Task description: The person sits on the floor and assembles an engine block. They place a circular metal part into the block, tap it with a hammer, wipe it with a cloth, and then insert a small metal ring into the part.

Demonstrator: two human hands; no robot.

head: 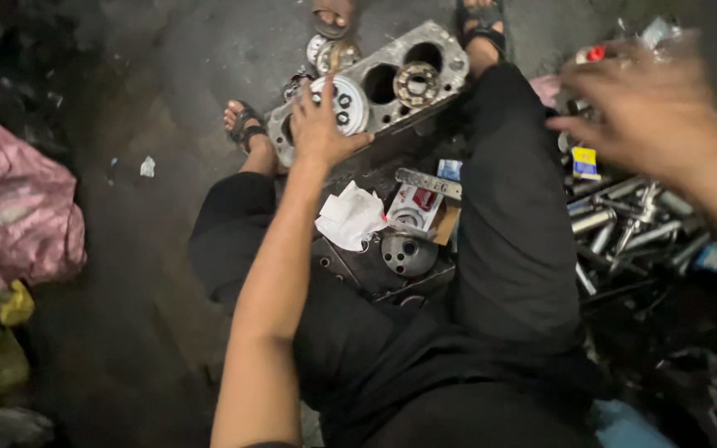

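Left hand (319,133) touching round, white, holed disc (343,103).

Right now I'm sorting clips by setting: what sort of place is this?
Probably an informal engine repair spot, worked on the ground. The left hand rests on a round metal part atop a cylinder block, with a heap of tools under the blurred right hand.
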